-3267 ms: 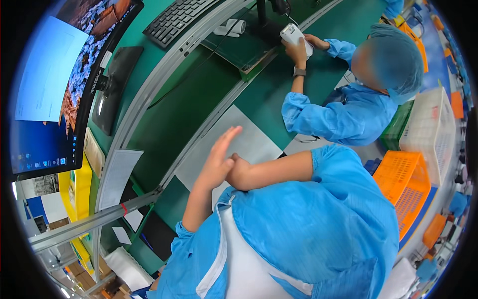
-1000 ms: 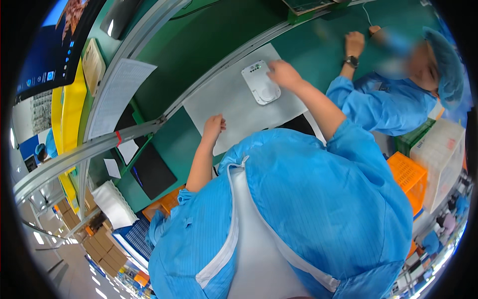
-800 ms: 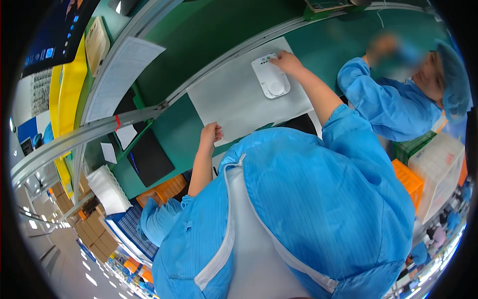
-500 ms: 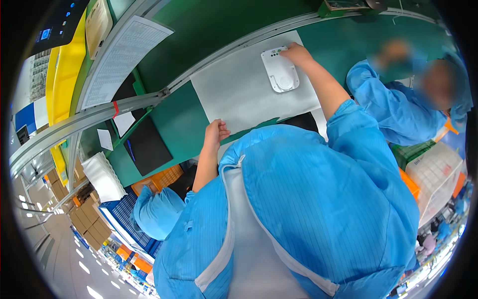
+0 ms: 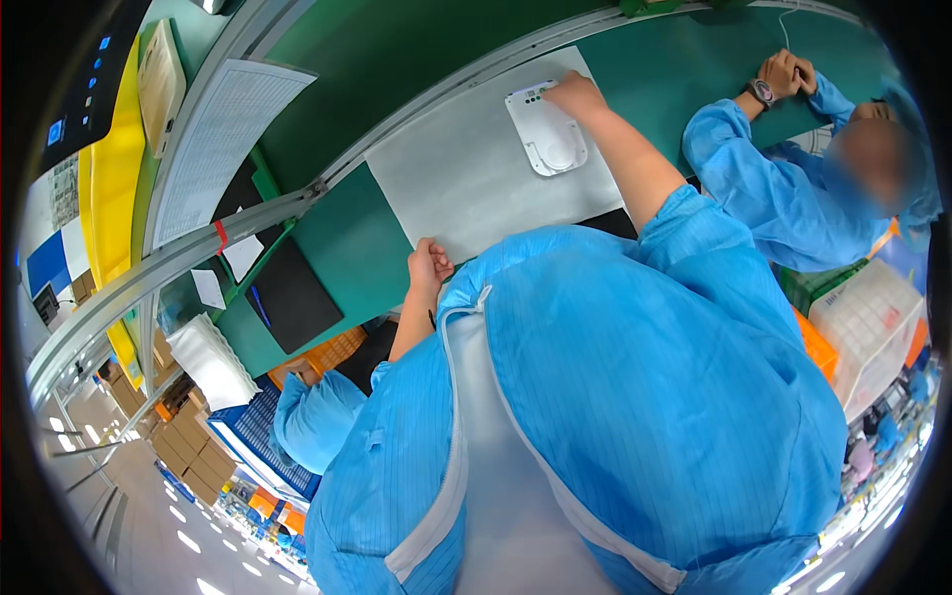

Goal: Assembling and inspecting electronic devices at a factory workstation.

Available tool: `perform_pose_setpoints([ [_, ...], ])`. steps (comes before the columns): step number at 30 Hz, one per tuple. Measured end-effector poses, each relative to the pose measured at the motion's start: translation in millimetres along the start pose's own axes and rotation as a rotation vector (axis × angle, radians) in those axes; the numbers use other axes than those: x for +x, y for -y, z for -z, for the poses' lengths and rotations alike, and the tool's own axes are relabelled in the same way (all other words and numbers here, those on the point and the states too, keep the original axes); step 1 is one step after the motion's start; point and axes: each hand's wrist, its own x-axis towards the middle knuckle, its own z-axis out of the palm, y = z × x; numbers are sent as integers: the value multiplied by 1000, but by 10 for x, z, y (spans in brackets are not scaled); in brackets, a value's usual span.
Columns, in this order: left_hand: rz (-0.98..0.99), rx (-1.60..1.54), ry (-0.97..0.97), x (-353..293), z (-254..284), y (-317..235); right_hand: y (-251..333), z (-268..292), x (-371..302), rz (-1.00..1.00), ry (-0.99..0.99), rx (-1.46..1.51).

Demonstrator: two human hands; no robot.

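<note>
A white, flat plastic device (image 5: 543, 129) with rounded corners, a round raised part at its near end and small dark holes or buttons at its far end lies on a pale sheet (image 5: 446, 178). My right hand (image 5: 577, 97) is at its far right corner, fingers bent in against the device beside the dark spots; the fingertips are partly hidden. By the near left corner of the sheet rests my left hand (image 5: 428, 264), fingers loosely curled, with nothing visible in them.
Green matting (image 5: 347, 233) covers the bench, and a metal rail (image 5: 426, 107) runs behind the sheet. A black pad (image 5: 290, 302) with a blue pen lies at left. At right sits a co-worker (image 5: 759, 183) with hands together. Another person's blue sleeve (image 5: 315, 421) shows at lower left.
The whole view has shifted slightly. My right hand stays at the device's far corner and my left stays curled near the sheet. The co-worker's hands, blurred before, now show together.
</note>
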Motion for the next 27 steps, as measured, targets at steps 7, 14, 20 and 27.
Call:
perform_pose_setpoints([
  [7, -20, 34, -61, 23, -27, -11, -11, -39, 17, 19, -62, -43],
  [14, -4, 111, -154, -27, -102, -74, -92, -125, 37, -33, 6, 66],
  [20, 6, 126, -197, -36, -116, -78, -32, -94, 5, -55, 48, 21],
  [27, 9, 103, -224, -6, -152, -74, -29, -90, -15, -59, 38, -6],
])
